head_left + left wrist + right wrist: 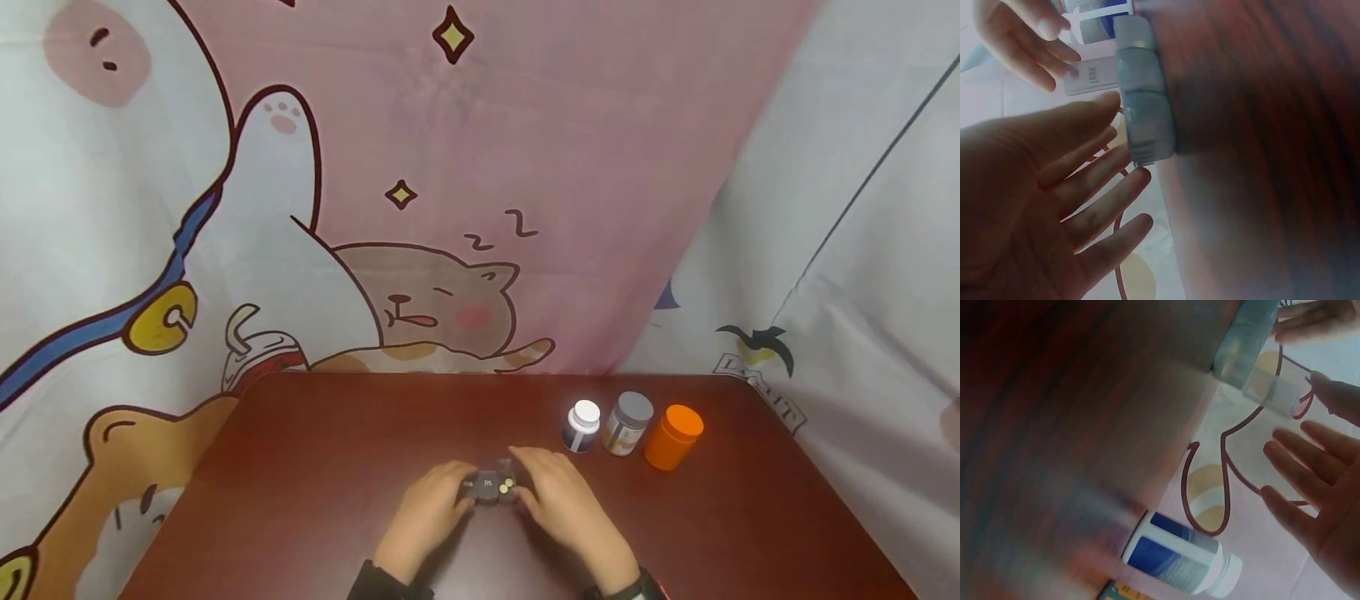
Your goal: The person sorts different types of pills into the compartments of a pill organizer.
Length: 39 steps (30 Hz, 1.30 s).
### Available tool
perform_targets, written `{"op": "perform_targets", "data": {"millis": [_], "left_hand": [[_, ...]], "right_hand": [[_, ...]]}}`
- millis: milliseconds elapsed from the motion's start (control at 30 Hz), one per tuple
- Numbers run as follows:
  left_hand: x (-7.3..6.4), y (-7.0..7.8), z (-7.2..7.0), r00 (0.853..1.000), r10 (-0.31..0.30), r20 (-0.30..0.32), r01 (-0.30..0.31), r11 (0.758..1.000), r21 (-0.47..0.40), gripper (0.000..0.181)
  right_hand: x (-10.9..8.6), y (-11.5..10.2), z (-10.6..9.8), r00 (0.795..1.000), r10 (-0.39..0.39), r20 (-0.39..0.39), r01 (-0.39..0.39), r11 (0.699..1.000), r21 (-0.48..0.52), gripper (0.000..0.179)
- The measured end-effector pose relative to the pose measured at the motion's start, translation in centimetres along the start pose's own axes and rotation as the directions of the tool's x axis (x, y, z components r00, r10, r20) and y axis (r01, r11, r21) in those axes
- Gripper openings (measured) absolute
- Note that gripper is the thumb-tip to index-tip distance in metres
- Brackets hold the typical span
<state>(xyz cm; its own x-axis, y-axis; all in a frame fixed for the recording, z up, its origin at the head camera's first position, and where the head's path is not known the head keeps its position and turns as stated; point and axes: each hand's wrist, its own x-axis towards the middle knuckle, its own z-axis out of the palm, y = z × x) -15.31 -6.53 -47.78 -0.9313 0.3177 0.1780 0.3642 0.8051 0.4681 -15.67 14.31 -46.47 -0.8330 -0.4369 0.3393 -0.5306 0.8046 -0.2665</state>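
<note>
A small grey see-through pill organizer [487,484] with a row of compartments lies on the table. The lid [1091,76] at its right end stands open in the left wrist view, lettering on it. Yellowish round pieces show in that right compartment in the head view. My left hand [427,504] holds the left end between thumb and index finger, the other fingers loosely extended. Around the right end is my right hand [558,500]. Its fingers [1300,453] are spread and hold nothing, and the thumb is close to the open lid in the right wrist view.
Behind my right hand stand a white bottle [582,429] with a blue label, a grey-lidded jar [627,425] and an orange bottle [672,440], all capped. The reddish-brown table [330,467] meets a cartoon-printed cloth [600,167] along its back edge.
</note>
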Motion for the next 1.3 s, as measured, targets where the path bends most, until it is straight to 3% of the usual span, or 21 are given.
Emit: {"op": "perform_targets", "data": {"millis": [167, 333, 500, 633, 900, 1100, 1200, 1300], "left_hand": [[0.5, 0.0, 0.4, 1.0, -0.001, -0.03, 0.001, 1.0, -0.004, 0.034], [0.5, -0.2, 0.6, 1.0, 0.014, -0.017, -0.014, 1.0, -0.011, 0.035], [0.6, -0.4, 0.7, 0.999, 0.044, -0.01, -0.044, 0.999, -0.012, 0.036], [0.8, -0.5, 0.6, 0.999, 0.041, -0.009, -0.041, 0.999, -0.018, 0.036], [0.3, -0.4, 0.9, 1.0, -0.004, -0.021, 0.003, 0.999, -0.043, 0.035], [0.4, -0.2, 1.3, 1.0, -0.015, -0.011, 0.015, 0.999, -0.037, 0.034], [0.3, -0.1, 1.2, 1.0, -0.014, -0.012, 0.013, 0.999, -0.039, 0.035], [0.3, -0.1, 1.2, 1.0, -0.023, -0.009, 0.022, 0.999, -0.041, 0.035]], "right_hand": [[-0.4, -0.2, -0.6, 0.999, -0.025, 0.031, 0.025, 1.0, -0.004, 0.049], [-1.4, -1.3, -0.6, 0.996, -0.034, 0.078, 0.033, 0.999, 0.014, 0.045], [-1.0, -1.7, -0.5, 0.999, 0.022, 0.039, -0.023, 0.999, 0.026, 0.064], [-0.1, -1.6, -0.2, 0.999, 0.016, 0.051, -0.017, 0.999, 0.029, 0.072], [-1.0, -2.5, 0.3, 0.981, -0.037, 0.188, 0.035, 0.999, 0.015, 0.043], [-1.6, -2.9, 0.2, 0.95, 0.054, 0.308, -0.065, 0.997, 0.027, 0.046], [-1.6, -2.9, 0.2, 0.945, 0.069, 0.321, -0.087, 0.995, 0.044, 0.045], [-1.4, -2.8, 0.5, 0.966, 0.042, 0.254, -0.048, 0.999, 0.018, 0.04]]}}
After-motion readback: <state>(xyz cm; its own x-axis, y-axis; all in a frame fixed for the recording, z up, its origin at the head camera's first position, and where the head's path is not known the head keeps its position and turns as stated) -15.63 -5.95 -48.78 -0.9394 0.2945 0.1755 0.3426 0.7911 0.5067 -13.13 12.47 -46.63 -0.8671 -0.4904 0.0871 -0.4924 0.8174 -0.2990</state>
